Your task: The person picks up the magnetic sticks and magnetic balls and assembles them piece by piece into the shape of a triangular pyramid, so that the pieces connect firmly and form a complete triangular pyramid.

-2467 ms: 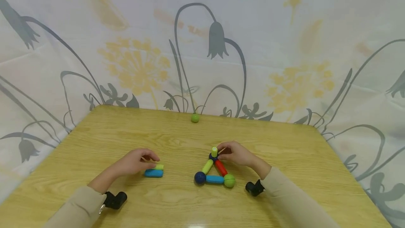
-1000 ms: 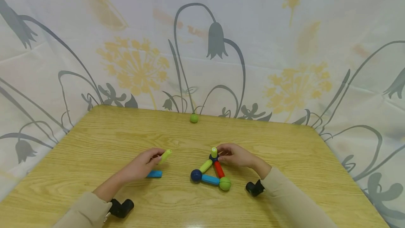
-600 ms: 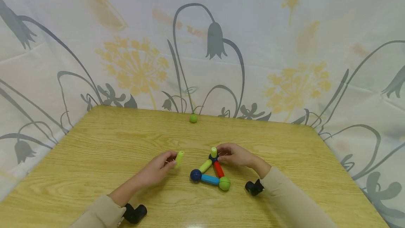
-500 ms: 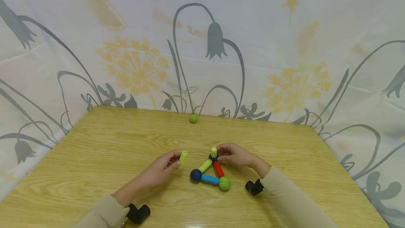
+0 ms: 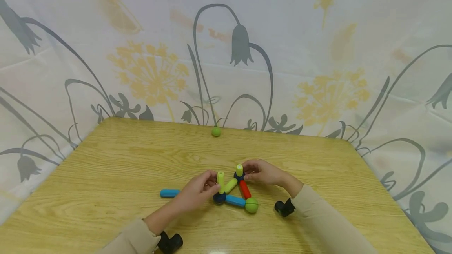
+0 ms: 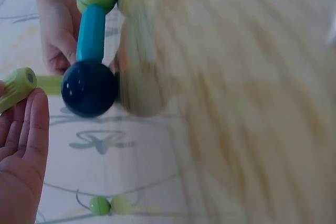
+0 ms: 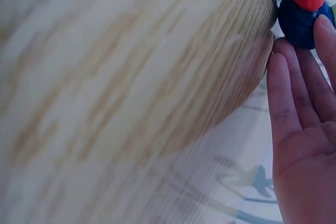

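Note:
A triangle of magnetic rods and balls lies on the table in the head view. Its sides are a yellow-green rod [image 5: 231,185], a red rod [image 5: 245,189] and a blue rod [image 5: 235,201]. A green ball [image 5: 251,205] forms the near right corner. My left hand [image 5: 197,192] pinches a second yellow-green rod [image 5: 221,181] above the left dark blue ball [image 5: 219,198]; the left wrist view shows a gap between them. With thumb and fingers, my right hand [image 5: 265,172] holds the far dark blue ball [image 7: 300,24], which bears an upright yellow-green rod [image 5: 239,169].
Left of the triangle lies a loose blue rod [image 5: 170,193], partly behind my left hand. Another green ball [image 5: 216,131] sits at the back edge of the wooden table [image 5: 141,144], before a flower-patterned cloth [image 5: 162,30].
My left hand has picked up the yellow-green rod beside the loose blue rod and carried it right, over the left dark blue ball. The triangle shifted slightly earlier; my right hand stays at the far ball.

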{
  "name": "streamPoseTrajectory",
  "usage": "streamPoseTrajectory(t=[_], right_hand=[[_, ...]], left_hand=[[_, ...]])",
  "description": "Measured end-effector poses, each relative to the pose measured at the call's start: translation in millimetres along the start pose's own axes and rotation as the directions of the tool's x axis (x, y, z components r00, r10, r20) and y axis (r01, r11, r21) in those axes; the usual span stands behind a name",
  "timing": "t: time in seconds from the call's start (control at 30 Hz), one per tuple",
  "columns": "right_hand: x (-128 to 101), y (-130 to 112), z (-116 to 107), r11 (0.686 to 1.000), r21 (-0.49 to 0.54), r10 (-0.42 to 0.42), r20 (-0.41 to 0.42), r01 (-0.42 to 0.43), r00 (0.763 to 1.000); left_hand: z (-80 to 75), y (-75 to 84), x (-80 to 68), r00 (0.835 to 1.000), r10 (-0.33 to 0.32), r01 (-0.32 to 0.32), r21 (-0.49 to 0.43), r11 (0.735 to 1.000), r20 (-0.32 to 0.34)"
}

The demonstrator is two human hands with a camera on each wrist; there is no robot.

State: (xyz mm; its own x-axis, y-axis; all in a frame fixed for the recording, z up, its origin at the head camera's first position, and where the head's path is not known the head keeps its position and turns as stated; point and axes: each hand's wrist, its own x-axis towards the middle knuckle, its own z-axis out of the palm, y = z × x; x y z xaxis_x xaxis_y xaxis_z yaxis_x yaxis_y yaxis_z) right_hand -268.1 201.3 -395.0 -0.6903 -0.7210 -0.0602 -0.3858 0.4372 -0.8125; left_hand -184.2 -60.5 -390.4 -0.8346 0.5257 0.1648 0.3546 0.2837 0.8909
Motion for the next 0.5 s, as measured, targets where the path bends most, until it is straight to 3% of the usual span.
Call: streamPoseTrajectory(t=[0.23,0.5], right_hand=[[1.2,1.6,-0.1,1.000,0.022,0.015,0.002,-0.015,1.000],[0.3,1.9,-0.3,0.999,0.033,0.030,-0.001,-0.030,1.000]], left_hand=[[15.8,9.3,6.6,0.999,-0.031,0.032,-0.128,0.991,0.006],[33.6,15.8,15.7,0.999,-0.042,0.040,-0.129,0.991,-0.008]])
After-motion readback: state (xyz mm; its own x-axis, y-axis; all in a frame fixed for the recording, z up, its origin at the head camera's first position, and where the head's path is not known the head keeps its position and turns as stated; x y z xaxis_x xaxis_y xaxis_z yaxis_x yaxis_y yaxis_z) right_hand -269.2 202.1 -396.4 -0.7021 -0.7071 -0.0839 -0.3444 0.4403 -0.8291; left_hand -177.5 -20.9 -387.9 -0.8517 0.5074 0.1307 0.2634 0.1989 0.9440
